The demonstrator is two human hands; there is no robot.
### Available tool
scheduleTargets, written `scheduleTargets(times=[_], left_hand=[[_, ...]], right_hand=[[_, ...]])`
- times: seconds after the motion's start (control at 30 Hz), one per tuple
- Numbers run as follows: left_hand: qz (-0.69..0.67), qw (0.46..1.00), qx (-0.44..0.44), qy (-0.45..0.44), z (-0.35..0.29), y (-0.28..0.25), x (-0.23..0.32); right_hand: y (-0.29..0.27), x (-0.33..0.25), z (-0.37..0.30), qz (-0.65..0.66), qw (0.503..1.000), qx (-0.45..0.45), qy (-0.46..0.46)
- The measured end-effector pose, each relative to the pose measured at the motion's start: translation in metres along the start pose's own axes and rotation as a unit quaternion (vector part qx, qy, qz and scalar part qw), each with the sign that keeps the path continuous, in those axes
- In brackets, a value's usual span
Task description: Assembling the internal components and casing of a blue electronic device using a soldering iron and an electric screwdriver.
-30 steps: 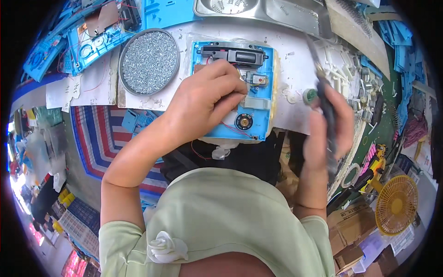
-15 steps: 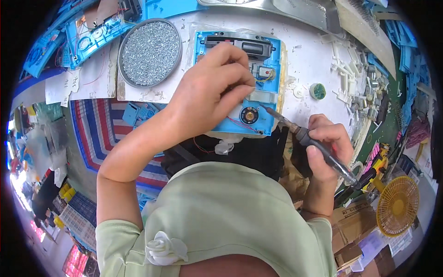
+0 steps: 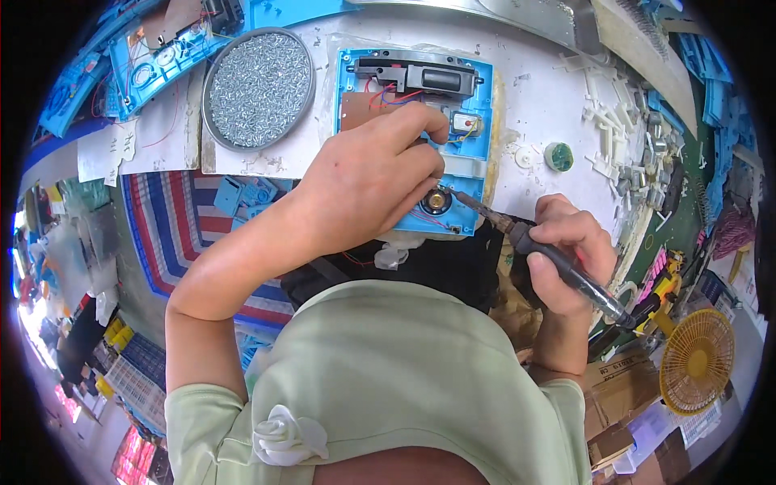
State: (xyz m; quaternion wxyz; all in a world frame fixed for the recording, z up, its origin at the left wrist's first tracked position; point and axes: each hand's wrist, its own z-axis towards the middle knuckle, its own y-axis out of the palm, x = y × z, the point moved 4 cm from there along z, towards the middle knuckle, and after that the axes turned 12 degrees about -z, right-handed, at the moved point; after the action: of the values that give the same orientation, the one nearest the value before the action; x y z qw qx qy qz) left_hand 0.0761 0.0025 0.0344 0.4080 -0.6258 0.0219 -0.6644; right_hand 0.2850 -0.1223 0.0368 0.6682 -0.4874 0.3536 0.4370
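Note:
A blue plastic housing (image 3: 488,97) lies on the bench with a black part, a brown circuit board, a small motor, wires and a round speaker (image 3: 436,202) in it. Over its lower middle, my left hand (image 3: 376,174) is closed, fingertips pinched just above the speaker; whatever they grip is too small or hidden to name. My right hand (image 3: 570,250) is wrapped round the dark handle of a soldering iron (image 3: 517,233). The iron slants to the upper left, its tip beside the speaker and close to my left fingertips. My left hand covers part of the board.
A round grey tray (image 3: 309,97) full of small screws stands left of the housing. To the right are a small tub of green stuff (image 3: 558,157), a white disc (image 3: 525,156) and scattered white plastic parts (image 3: 610,121). More blue housings (image 3: 149,73) are piled at the upper left.
My left hand has moved down toward the speaker, uncovering more of the board and wires. The soldering iron's tip has shifted left, from the housing's right side to the speaker's edge.

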Motion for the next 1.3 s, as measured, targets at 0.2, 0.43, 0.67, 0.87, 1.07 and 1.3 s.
scheduleTargets(times=[0.2,0.43,0.67,0.87,1.07,1.3], left_hand=[[0.007,1.000,0.006,0.005,-0.001,0.000,-0.001],[0.022,1.000,0.009,0.015,-0.001,0.001,-0.001],[0.026,1.000,0.001,0.016,-0.002,0.002,-0.002],[0.036,0.999,-0.006,0.020,0.000,0.002,-0.002],[0.035,0.999,-0.008,0.018,0.000,0.000,0.000],[-0.042,0.999,0.005,-0.009,-0.002,-0.004,-0.006]], right_hand=[[0.004,0.000,0.002,-0.023,1.000,-0.005,0.003],[0.006,0.002,0.003,-0.028,1.000,-0.013,-0.004],[0.001,-0.004,0.004,0.015,0.987,-0.024,0.155],[-0.004,-0.004,-0.007,0.102,0.960,0.030,0.259],[-0.003,-0.005,-0.010,0.086,0.968,0.017,0.235],[-0.013,-0.001,-0.013,0.061,0.980,0.028,0.186]])
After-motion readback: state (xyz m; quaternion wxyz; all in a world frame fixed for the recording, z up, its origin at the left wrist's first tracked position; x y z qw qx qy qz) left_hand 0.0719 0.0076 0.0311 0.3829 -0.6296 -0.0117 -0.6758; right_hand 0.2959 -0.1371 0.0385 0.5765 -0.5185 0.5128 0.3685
